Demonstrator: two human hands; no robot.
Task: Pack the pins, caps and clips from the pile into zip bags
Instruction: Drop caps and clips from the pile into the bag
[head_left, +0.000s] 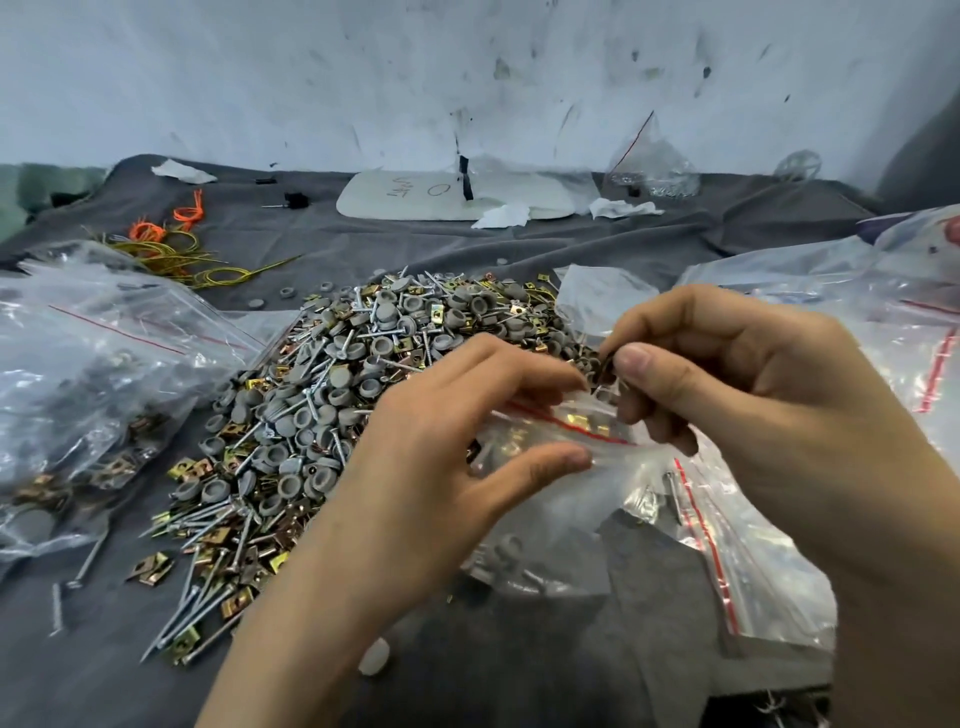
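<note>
Left hand (457, 452) grips the bag (548, 434) mouth open, right hand (737, 410) pinches parts (607, 364) just above it, pile (332, 395) beyond the left

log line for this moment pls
left hand holds zip bag mouth open | right hand pinches small parts at bag mouth | pile on grey cloth

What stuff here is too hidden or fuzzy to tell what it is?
Head view:
The small dark piece pinched by the right hand: mostly covered by its fingertips.
Contents of the zip bag the left hand holds: blurred behind crinkled plastic.
Writing on the white board: too small to read.
The filled bags at left: cut off by the frame edge.
</note>
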